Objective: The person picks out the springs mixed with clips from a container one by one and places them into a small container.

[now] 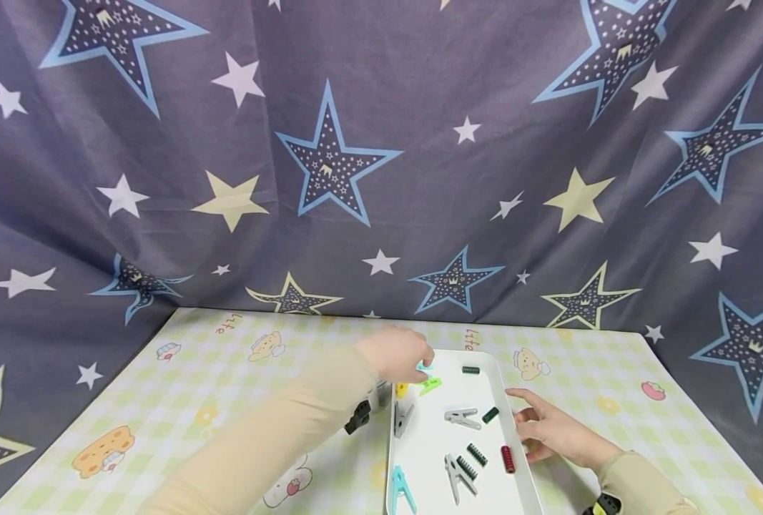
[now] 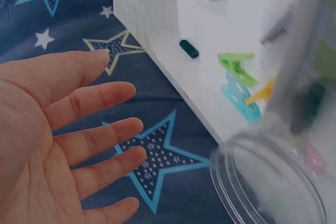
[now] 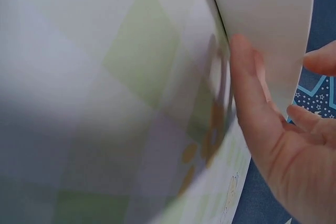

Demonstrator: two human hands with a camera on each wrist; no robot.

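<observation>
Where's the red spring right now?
In the head view, the red spring lies inside the white tray, near its right wall, just right of two dark springs and left of the person's right hand.

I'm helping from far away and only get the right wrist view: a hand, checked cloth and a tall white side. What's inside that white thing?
Observer: The head view shows springs and clothespins lying in the white tray.
Operator: Ooh! Are the springs all one colour?
Observer: No, one red spring lies near the tray's right side; the other springs I can see are dark.
Operator: And where's the left hand?
Observer: It's at the far left corner of the tray, close to a lime green clothespin.
</observation>
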